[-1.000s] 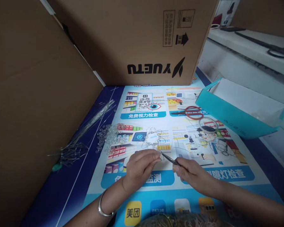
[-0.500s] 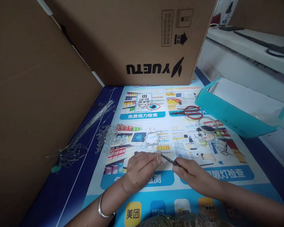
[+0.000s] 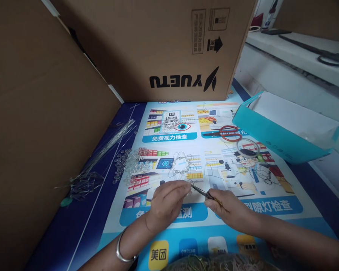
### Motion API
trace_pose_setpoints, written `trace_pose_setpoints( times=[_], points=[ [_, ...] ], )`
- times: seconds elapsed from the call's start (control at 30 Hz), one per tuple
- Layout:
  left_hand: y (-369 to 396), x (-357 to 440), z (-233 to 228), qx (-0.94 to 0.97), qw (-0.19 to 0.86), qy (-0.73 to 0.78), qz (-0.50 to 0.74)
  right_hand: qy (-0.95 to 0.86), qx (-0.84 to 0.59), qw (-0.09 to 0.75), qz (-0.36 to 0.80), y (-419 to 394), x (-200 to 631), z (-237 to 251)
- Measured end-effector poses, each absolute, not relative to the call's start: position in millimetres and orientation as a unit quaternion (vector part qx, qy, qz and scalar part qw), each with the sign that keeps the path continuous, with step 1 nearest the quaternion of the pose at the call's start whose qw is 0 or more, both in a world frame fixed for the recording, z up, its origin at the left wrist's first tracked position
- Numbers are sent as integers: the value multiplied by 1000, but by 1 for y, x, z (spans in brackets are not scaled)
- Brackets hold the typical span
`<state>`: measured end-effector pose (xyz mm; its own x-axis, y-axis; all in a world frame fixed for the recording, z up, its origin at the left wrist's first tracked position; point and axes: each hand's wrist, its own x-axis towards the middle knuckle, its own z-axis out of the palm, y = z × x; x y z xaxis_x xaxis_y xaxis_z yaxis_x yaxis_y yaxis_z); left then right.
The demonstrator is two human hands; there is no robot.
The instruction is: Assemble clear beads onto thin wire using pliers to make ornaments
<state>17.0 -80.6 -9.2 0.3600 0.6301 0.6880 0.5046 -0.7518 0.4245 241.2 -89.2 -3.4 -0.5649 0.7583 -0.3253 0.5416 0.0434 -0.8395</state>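
Observation:
My left hand (image 3: 168,203) is closed in a pinch near the middle of the sheet. Between its fingertips is a piece of thin wire (image 3: 191,183), bent into a loop; a clear bead may be with it, though it is too small to make out. My right hand (image 3: 231,209) grips a slim pointed metal tool (image 3: 200,191), pliers or tweezers, whose dark tip meets the wire at my left fingertips. Just beyond lies a ring of clear beads with wire loops (image 3: 181,164). Loose clear beads (image 3: 134,165) are heaped to the left.
Straight wires (image 3: 113,143) and a dark wire bundle (image 3: 86,184) lie at the left. Red-handled scissors (image 3: 230,133), a wire coil (image 3: 248,147) and a teal box (image 3: 282,131) are at the right. Cardboard (image 3: 172,49) walls off the back and left; black scissors (image 3: 333,59) rest on a ledge.
The tool's tip has shifted slightly left, closer to my left fingertips. The wire there has turned, and the strand that hung in front of the fingers no longer shows the same way.

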Motion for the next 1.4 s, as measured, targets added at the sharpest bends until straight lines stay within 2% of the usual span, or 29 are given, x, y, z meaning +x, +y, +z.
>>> trace_pose_setpoints(
  times=[0.7, 0.97, 1.2, 1.4],
  points=[
    [-82, 21, -2, 721, 339, 373, 475, -743, -417, 107, 512, -86, 244, -8],
    [-81, 20, -1, 727, 325, 376, 474, -745, -411, 108, 515, -85, 244, -6],
    [-76, 17, 6, 748, 349, 387, 410, -738, -417, 107, 519, -87, 245, -5],
    [-75, 18, 5, 794, 260, 372, 404, -746, -418, 101, 508, -86, 244, -6]
  ],
)
